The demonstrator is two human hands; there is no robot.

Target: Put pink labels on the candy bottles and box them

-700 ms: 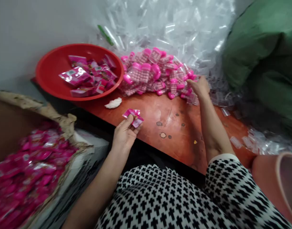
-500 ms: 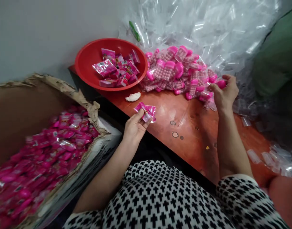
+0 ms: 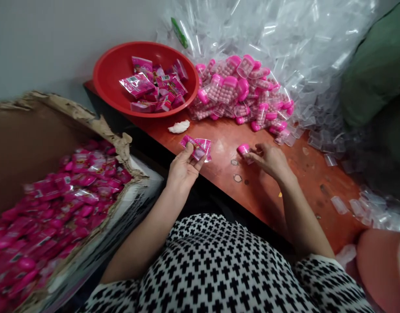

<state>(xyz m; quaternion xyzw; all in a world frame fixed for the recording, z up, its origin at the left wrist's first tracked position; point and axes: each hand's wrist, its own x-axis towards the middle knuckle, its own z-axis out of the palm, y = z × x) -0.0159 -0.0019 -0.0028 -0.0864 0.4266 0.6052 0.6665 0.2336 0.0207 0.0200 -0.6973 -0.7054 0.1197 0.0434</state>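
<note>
Between the thumb and fingers of my left hand (image 3: 183,171) is a pink printed plastic packet (image 3: 197,148), just above the table's front edge. My right hand (image 3: 270,161) grips a small clear container with a pink cap (image 3: 243,150) over the middle of the table; the fingers cover part of it. Behind both hands lies a heap of similar pink-capped containers (image 3: 227,89) holding small pink balls. A red bowl (image 3: 103,89) with several pink packets (image 3: 139,84) stands at the back left.
To my left is a torn cardboard box (image 3: 116,143) full of wrapped pink pieces (image 3: 72,195). Clear empty containers (image 3: 317,139) spread along the back and right of the red table (image 3: 297,208). A white scrap (image 3: 179,127) lies near the bowl. A pink tub (image 3: 379,261) stands at right.
My right hand has moved left and nearer from the heap's right side, bringing a pink-capped container with it. My left hand still holds the packet in nearly the same place. The view has shifted slightly.
</note>
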